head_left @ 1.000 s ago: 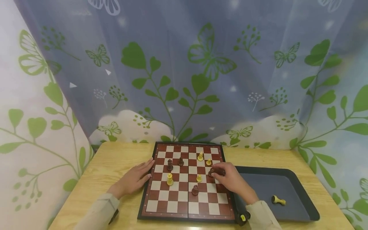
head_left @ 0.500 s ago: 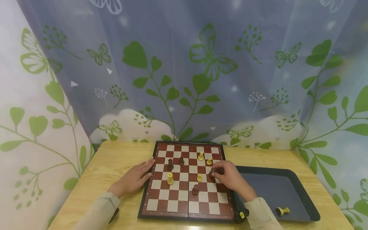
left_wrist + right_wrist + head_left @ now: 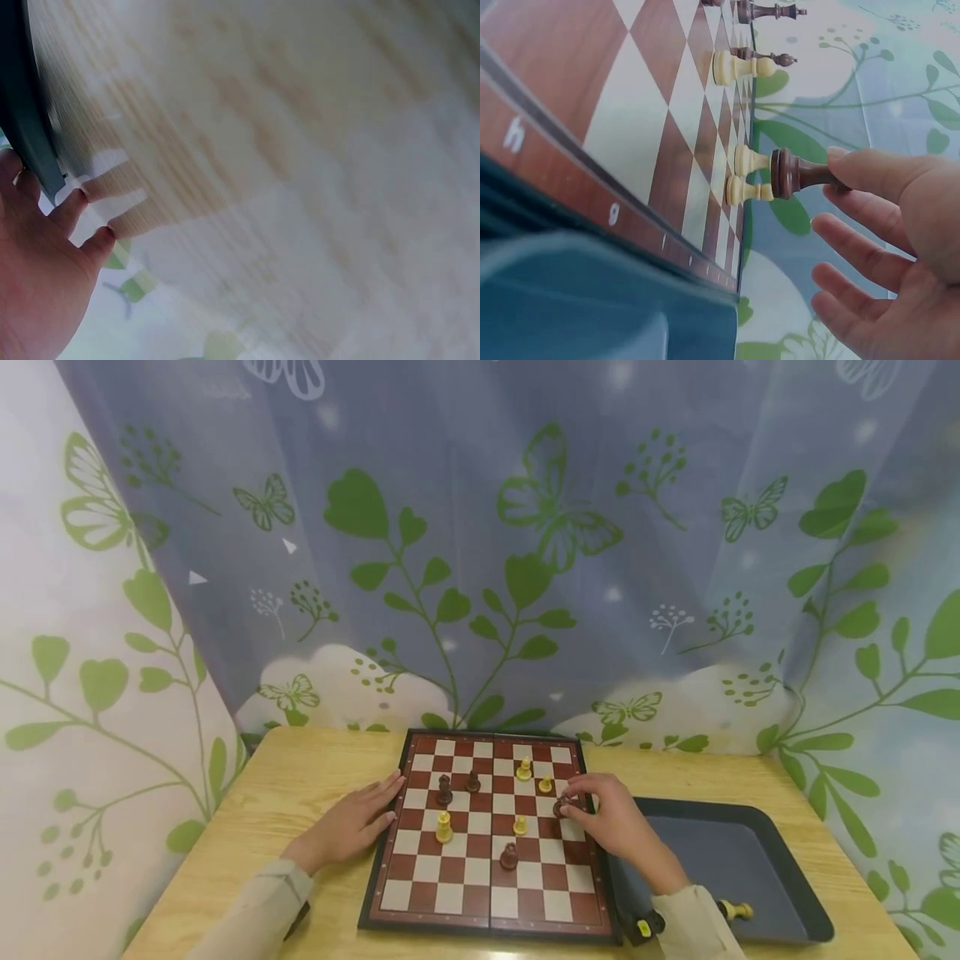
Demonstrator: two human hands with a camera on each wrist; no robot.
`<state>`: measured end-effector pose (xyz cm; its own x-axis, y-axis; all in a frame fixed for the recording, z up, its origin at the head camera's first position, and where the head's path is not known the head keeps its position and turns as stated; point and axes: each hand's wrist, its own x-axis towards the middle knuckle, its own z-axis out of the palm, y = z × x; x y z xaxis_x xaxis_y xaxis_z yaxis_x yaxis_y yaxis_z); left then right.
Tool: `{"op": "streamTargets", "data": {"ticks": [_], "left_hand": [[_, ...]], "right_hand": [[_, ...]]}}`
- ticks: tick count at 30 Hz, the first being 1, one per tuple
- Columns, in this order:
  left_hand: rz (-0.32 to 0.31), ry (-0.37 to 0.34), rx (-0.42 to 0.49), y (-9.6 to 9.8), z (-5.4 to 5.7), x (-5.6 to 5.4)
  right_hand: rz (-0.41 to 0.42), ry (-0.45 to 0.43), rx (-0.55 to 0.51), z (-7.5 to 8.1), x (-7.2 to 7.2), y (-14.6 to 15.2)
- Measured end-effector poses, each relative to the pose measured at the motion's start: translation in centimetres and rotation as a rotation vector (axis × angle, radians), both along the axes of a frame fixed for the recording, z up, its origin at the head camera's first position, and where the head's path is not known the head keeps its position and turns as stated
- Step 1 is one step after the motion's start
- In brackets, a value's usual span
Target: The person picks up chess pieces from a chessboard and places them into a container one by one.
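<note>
My right hand (image 3: pixel 618 827) pinches a dark brown chess piece (image 3: pixel 799 174) between thumb and index finger; its top is hidden by the fingertips. In the right wrist view its base hangs off the chessboard (image 3: pixel 622 97), with the other fingers spread. My left hand (image 3: pixel 352 822) lies beside the board's left edge, fingers extended and touching the frame (image 3: pixel 34 112). On the board stand a yellow king-like piece (image 3: pixel 444 828), a yellow pawn (image 3: pixel 520 825), two more yellow pieces, a tall dark piece (image 3: pixel 444 789), a smaller dark piece (image 3: pixel 472 782) and a dark piece nearer me (image 3: pixel 509 857).
A dark tray (image 3: pixel 738 835) sits right of the board, partly behind my right forearm. A yellow chess piece (image 3: pixel 738 910) lies on its side in it, partly covered by the sleeve. Under everything is a wooden table (image 3: pixel 300 760), with a patterned curtain (image 3: pixel 480 568) behind.
My right hand has moved slightly right with the dark chess piece. The yellow piece in the tray has rolled towards me and to the right. My left hand stays put.
</note>
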<state>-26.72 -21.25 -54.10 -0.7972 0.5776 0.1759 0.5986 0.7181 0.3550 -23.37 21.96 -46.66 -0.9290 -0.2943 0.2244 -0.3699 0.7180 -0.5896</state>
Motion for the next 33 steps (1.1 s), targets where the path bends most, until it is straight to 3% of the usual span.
{"op": "streamTargets", "data": {"ticks": [6, 11, 16, 33], "left_hand": [[0.012, -0.011, -0.002, 0.3, 0.0, -0.1], [0.017, -0.01, -0.016, 0.3, 0.2, -0.3], [0.004, 0.008, -0.001, 0.3, 0.3, -0.1], [0.003, 0.017, 0.014, 0.0, 0.1, 0.1]], "right_hand": [[-0.032, 0.049, -0.027, -0.3, 1.0, 1.6], [-0.112, 0.086, -0.034, -0.8, 2.0, 2.6], [-0.197, 0.099, -0.053, -1.1, 3.2, 3.6], [-0.305, 0.083, -0.067, -0.9, 7.5, 5.5]]}}
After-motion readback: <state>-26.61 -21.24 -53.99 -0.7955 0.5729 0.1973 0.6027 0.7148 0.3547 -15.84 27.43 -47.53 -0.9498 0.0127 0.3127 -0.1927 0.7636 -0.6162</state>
